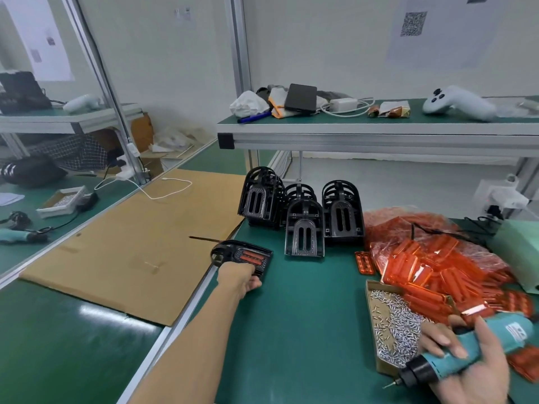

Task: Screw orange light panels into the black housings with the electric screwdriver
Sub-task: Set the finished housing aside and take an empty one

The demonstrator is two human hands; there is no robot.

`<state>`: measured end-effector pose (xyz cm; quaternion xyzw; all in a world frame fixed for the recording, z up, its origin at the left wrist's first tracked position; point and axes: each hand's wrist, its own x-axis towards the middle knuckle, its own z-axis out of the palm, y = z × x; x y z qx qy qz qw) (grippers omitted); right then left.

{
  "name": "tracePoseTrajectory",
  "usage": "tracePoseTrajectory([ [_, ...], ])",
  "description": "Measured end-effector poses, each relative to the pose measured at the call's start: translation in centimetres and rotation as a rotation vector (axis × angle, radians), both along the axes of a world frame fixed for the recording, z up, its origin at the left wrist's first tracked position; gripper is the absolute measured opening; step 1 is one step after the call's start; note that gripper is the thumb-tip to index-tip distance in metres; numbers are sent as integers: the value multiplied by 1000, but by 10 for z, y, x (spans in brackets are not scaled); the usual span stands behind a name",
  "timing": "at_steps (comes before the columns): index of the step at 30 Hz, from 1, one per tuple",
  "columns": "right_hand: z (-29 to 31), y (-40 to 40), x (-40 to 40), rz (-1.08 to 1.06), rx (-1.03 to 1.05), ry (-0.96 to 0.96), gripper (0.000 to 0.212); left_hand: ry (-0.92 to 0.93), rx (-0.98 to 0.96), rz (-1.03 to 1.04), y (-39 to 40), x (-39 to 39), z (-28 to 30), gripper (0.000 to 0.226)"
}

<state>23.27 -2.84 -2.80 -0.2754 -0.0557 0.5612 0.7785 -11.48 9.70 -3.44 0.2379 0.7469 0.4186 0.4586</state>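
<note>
While my left hand grips one black housing with its orange panel fitted, out past the fingers, I see my right hand clasping one electric screwdriver, with three housing stacks beyond.

The green desk carries a group of black housings standing upright at its far middle. To their right lies a heap of orange panels, partly in clear bags. Near this heap, at the right, sits an open cardboard box of screws. On the left a flat sheet of cardboard covers the desk, with a white cable lying across its far edge. The raised shelf beyond holds a black case, a white charger and a white controller.
</note>
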Motion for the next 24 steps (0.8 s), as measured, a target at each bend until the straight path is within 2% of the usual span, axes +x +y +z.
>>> tracePoseTrajectory([
  [3, -2, -1, 3, 20, 3, 12, 41, 29, 2, 12, 1, -1, -6, 7],
  [10, -3, -5, 7, 41, 2, 48, 43, 152, -52, -139, 4, -17, -6, 12],
  [20, -8, -8, 11, 62, 4, 64, 45, 181, -114, -202, 15, -20, -4, 26],
  [24, -8, -10, 11, 64, 8, 38, 36, 193, -104, -213, 10, -18, 1, 27],
])
